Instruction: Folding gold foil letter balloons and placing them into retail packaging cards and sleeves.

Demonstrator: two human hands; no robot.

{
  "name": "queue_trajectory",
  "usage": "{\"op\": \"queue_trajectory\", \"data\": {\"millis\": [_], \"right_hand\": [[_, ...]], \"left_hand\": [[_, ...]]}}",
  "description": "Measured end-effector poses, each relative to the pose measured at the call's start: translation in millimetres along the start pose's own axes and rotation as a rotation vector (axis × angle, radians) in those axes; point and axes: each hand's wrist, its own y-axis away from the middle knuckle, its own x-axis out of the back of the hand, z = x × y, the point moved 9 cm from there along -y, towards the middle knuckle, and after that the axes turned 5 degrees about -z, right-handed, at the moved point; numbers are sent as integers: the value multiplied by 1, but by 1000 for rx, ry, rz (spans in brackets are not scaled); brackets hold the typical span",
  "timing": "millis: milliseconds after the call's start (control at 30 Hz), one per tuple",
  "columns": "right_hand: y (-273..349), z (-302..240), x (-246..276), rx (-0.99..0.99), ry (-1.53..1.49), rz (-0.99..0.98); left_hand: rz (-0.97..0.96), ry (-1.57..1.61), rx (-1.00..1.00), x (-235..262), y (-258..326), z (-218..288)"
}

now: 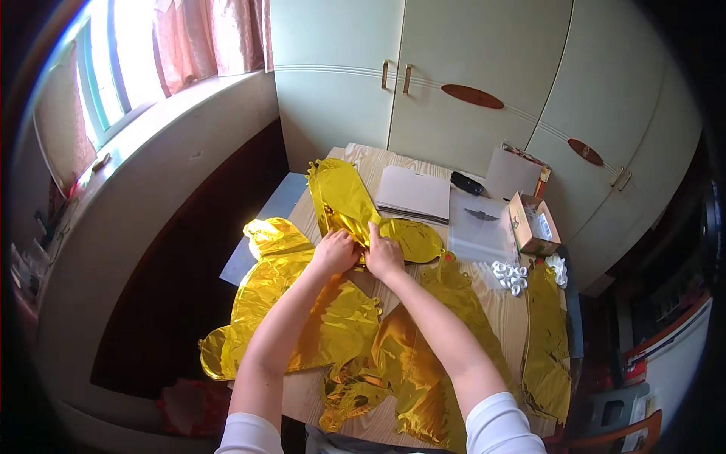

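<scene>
My left hand [336, 251] and my right hand [383, 253] are close together near the middle of the table, with fingers closed on a flat gold foil balloon [344, 185]. Its foil is gathered and creased between them. One wide part reaches to the far edge, and another rounded part [412, 239] lies to the right of my right hand. A second gold foil balloon [276, 314] lies flat and wrinkled at the left, partly under my left forearm. More crumpled gold foil [423, 363] lies nearer me, partly hidden by my right forearm.
A gold foil strip [546, 340] lies along the right edge. Small white rolls [510, 278] sit near an open cardboard box [534, 225]. Farther back are stacked pale sheets [414, 191], a black case-like object [466, 182] and clear plastic [478, 231]. Cabinets [469, 53] stand behind the wooden table.
</scene>
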Motion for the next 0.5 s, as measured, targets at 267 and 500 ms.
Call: {"op": "queue_trajectory", "data": {"millis": [267,500], "right_hand": [[-24,49,55,-151,-293,254],[-43,47,181,-1,-279,567]], "left_hand": [[-93,-12,211,-20,3,-6],[-98,-12,220,-19,6,-6]]}}
